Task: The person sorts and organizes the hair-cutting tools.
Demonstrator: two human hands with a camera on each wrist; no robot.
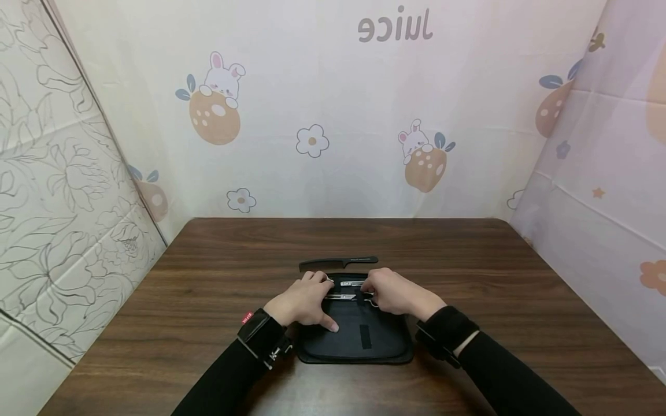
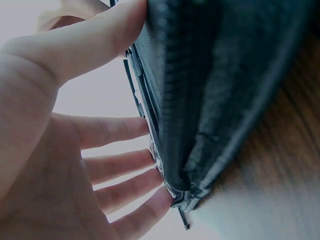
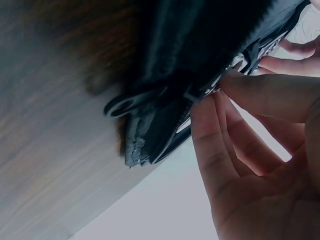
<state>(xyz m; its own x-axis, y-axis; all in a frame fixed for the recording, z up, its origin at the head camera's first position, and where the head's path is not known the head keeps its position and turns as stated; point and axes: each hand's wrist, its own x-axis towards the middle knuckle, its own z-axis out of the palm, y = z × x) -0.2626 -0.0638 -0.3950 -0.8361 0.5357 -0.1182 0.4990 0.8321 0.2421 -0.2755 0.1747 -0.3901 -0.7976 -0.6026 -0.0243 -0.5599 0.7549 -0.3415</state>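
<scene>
A black zip case (image 1: 359,332) lies on the wooden table, with two silver pairs of scissors in its upper part. The lower scissors (image 1: 340,297) point left, their ring near my right hand; the upper scissors (image 1: 351,283) have a ring by my left fingertips. My left hand (image 1: 307,300) rests on the case's left side, thumb on the black panel, and its extended fingers touch the scissors' edge in the left wrist view. My right hand (image 1: 392,292) pinches at a silver scissors handle (image 3: 212,86) between thumb and fingers, partly hidden by them.
A black comb (image 1: 338,263) lies just beyond the case. The zip pull (image 3: 122,106) sticks out at the case's corner in the right wrist view. Dark brown table (image 1: 494,277) surrounds the case, and a printed curtain (image 1: 338,179) stands behind it.
</scene>
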